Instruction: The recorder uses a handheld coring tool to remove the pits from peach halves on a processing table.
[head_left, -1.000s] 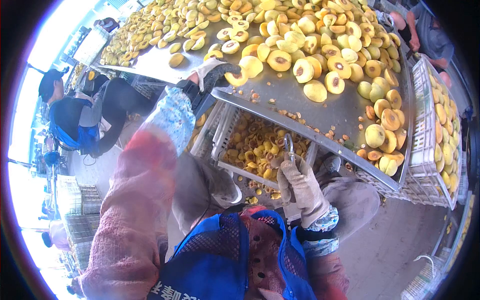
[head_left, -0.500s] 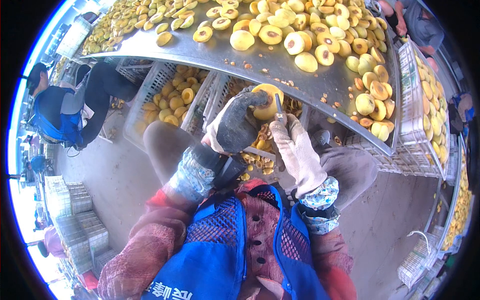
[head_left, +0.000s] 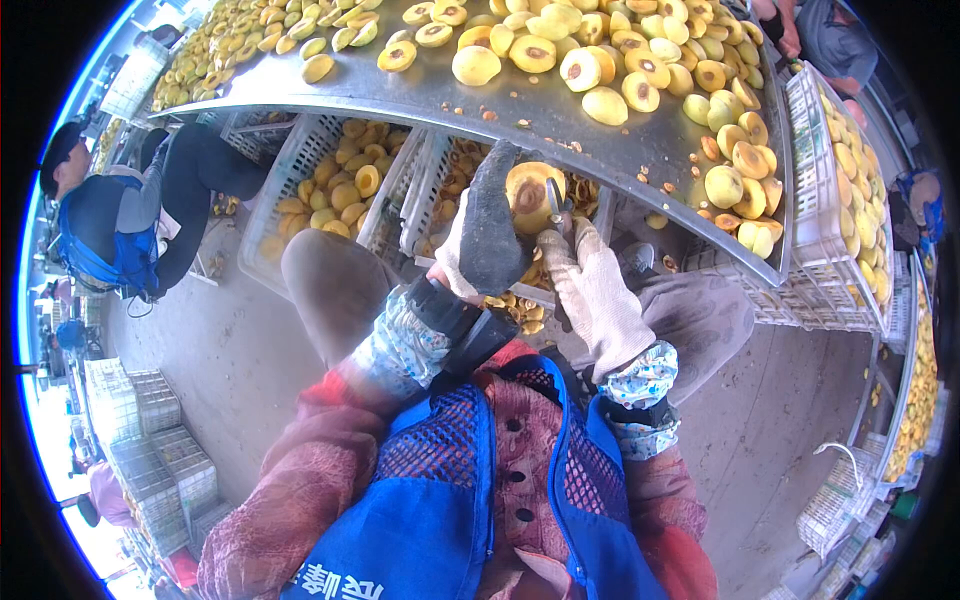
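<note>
My left hand [head_left: 482, 240], in a dark-coated glove, grips a yellow peach half [head_left: 524, 200] just in front of the table edge. The fruit's cut face shows, with a brown centre. In a pale knitted glove, my right hand [head_left: 600, 295] is closed around a small knife [head_left: 555, 196]. Its narrow dark blade stands up at the right side of the fruit; whether it touches the flesh I cannot tell. Beneath my hands, a white crate [head_left: 425, 205] holds brownish pieces and yellow scraps, partly hidden by my gloves.
Halved peaches [head_left: 560, 40] are heaped on the metal table [head_left: 440, 95], with small brown bits near its edge. Crates of peaches stand at left [head_left: 285, 190] and right [head_left: 815, 150]. A co-worker [head_left: 110, 220] sits at left. Stacked crates [head_left: 150, 450] stand behind them.
The peach half has turned, so more of its cut face shows. My left fingers have straightened upward along its left side. The knife has shifted slightly, and the whole view has moved a little.
</note>
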